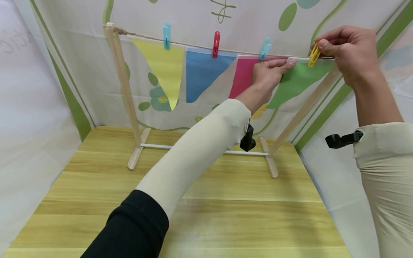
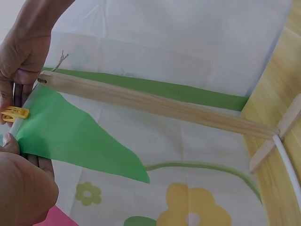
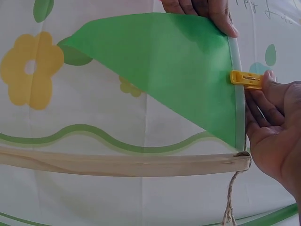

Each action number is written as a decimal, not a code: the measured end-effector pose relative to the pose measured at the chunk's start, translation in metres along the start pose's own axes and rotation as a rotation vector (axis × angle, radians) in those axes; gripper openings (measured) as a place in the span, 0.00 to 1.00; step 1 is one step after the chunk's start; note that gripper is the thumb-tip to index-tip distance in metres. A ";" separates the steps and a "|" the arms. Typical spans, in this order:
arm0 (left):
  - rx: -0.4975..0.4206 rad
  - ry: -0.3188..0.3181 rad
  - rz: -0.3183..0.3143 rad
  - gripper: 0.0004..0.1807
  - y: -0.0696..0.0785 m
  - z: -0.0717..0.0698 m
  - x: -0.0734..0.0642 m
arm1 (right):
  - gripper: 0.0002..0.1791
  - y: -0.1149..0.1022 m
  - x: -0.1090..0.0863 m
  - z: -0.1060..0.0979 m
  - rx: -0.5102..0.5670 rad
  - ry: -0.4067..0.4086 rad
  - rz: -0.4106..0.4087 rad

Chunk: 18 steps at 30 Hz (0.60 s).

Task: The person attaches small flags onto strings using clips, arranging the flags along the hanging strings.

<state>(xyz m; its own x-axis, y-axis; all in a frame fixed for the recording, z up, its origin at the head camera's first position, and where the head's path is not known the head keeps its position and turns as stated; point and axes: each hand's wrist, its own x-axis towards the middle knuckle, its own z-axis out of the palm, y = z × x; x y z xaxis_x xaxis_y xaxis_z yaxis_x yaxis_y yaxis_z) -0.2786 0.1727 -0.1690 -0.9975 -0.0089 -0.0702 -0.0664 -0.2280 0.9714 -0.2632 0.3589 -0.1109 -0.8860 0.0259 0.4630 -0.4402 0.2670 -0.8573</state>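
Observation:
My right hand (image 1: 356, 52) pinches a yellow clothespin (image 1: 314, 55) between thumb and fingers. In the right wrist view the clothespin's front end overlaps the white top edge of a green paper pennant (image 3: 164, 66), near its middle. My left hand (image 1: 266, 77) pinches that pennant's upper left corner at the twine (image 1: 200, 47), thumb in front and fingers behind. Just left of it, a pink pennant (image 1: 241, 73) hangs under a light blue clothespin (image 1: 265, 48), partly hidden by this hand. The green pennant hangs down with its tip slanting leftward.
A yellow pennant (image 1: 164, 61) and a blue pennant (image 1: 206, 70) hang farther left, with a light blue peg (image 1: 166, 36) and a red peg (image 1: 216, 44). Wooden posts (image 1: 124, 79) with a white crossbar (image 1: 156, 146) stand on the wood-grain table (image 1: 245, 208). Printed cloth hangs behind.

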 end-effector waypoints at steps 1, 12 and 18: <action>0.004 0.000 -0.004 0.11 0.000 0.000 0.000 | 0.04 0.000 0.000 -0.001 -0.009 -0.011 0.003; 0.016 -0.018 -0.006 0.09 0.003 -0.002 -0.002 | 0.06 -0.002 0.000 -0.003 -0.130 -0.042 0.016; 0.033 -0.053 0.022 0.11 0.002 -0.009 -0.005 | 0.07 -0.002 -0.002 -0.001 -0.189 -0.041 -0.031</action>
<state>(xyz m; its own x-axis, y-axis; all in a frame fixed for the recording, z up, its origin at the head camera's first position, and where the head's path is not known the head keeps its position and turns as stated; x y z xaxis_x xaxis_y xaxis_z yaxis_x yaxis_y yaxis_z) -0.2737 0.1641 -0.1689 -0.9986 0.0378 -0.0372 -0.0439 -0.1965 0.9795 -0.2603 0.3597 -0.1096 -0.8794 -0.0233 0.4754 -0.4354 0.4429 -0.7837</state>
